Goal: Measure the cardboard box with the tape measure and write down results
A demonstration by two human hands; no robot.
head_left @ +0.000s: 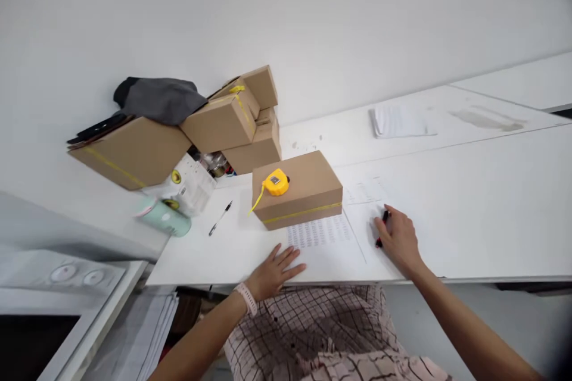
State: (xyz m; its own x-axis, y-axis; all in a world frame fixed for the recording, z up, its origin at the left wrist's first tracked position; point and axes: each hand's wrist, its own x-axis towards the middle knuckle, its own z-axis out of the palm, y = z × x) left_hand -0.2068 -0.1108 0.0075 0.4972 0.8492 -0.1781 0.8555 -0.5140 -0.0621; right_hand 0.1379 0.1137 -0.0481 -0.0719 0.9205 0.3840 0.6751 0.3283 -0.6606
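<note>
My left hand lies flat with its fingers spread at the front edge of the table, on the lower edge of a printed sheet. Just beyond it stands a closed cardboard box with a yellow strip along its front. On that box rests a yellow tape measure, its blade end hanging over the left edge. To the right, my right hand rests on the table, thumb and fingers closed around a slim black-and-red object. Its exact kind is partly hidden by the fingers.
A pen lies left of the box. At the back left are stacked cardboard boxes, a dark cloth, a white printed pack and a mint-green bottle. A paper stack lies near the wall.
</note>
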